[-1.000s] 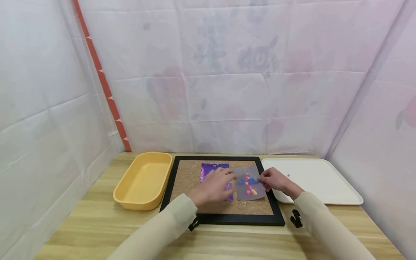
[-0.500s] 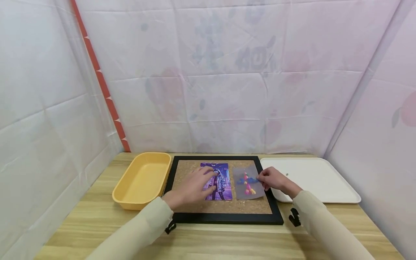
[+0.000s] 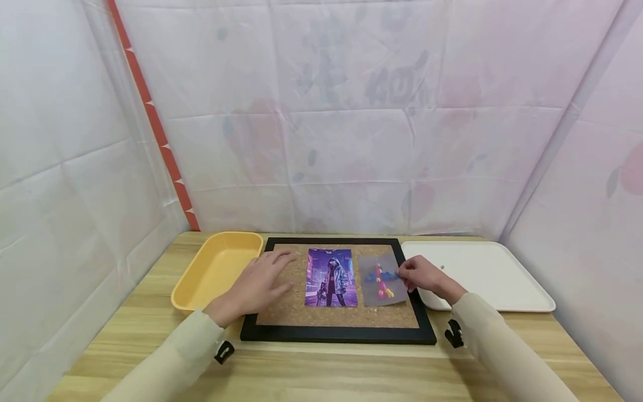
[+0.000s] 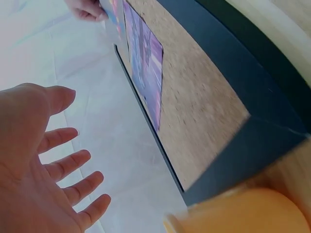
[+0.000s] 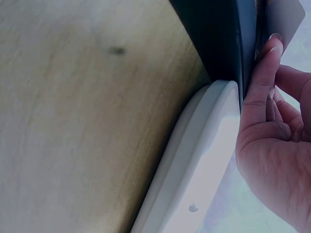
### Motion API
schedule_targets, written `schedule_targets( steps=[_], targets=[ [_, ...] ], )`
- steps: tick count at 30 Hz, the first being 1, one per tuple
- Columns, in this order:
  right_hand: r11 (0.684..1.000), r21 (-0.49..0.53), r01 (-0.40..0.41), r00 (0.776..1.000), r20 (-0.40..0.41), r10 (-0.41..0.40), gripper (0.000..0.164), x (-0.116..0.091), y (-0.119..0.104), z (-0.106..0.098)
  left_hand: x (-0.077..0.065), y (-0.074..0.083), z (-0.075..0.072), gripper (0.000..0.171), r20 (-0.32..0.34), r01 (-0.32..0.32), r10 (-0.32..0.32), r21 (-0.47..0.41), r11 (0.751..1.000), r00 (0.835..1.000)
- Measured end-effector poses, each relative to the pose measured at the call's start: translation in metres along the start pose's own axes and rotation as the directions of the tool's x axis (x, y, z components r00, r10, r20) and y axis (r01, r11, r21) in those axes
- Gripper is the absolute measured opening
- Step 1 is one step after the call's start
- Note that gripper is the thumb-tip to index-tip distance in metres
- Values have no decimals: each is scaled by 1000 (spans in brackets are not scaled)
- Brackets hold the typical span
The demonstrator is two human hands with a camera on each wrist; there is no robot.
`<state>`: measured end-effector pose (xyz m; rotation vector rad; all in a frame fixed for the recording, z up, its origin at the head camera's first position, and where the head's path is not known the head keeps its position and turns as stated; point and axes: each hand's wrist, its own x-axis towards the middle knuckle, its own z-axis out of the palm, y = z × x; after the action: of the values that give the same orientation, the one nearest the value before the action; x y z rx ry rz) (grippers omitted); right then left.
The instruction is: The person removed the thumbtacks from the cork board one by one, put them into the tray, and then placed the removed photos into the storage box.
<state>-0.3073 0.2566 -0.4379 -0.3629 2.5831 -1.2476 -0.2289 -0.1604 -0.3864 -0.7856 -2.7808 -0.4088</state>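
Note:
A cork board in a black frame (image 3: 337, 335) lies on the table. On its cork rests a purple picture (image 3: 331, 282) of a hooded figure in a jacket, uncovered. To the right of that is a grey picture (image 3: 370, 293) with a pink, blue and yellow figure. My right hand (image 3: 424, 275) pinches the grey picture's right edge between thumb and finger, over the frame's right side. My left hand (image 3: 258, 283) hovers over the board's left part with fingers spread; the left wrist view shows its palm (image 4: 24, 179) holding nothing.
A yellow basin (image 3: 187, 287) stands against the board's left side, partly behind my left hand. To the right is a white tray (image 3: 494, 276) with a small dark speck (image 3: 442, 267) on it. White cloth walls (image 3: 346, 139) enclose the wooden table (image 3: 321, 374).
My left hand has moved left off the purple picture to the board's left side, uncovering the picture. My right hand stays at the grey picture's edge.

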Motion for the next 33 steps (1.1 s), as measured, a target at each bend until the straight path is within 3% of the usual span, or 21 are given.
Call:
schedule_targets(
  steps=[10, 23, 33],
  targets=[
    [1000, 18, 11, 1000, 6, -11, 25, -2, 0, 4, -30, -25, -3, 54, -28, 118, -118, -23, 993, 993],
    [1000, 5, 8, 1000, -5, -8, 24, -2, -1, 4, -58, -49, -12, 56, -76, 147, -147, -10, 989, 986],
    [1000, 2, 10, 1000, -14, -10, 26, -4, 0, 2, -89, -77, -27, 74, -87, 196, -199, -40, 980, 976]
  ],
)
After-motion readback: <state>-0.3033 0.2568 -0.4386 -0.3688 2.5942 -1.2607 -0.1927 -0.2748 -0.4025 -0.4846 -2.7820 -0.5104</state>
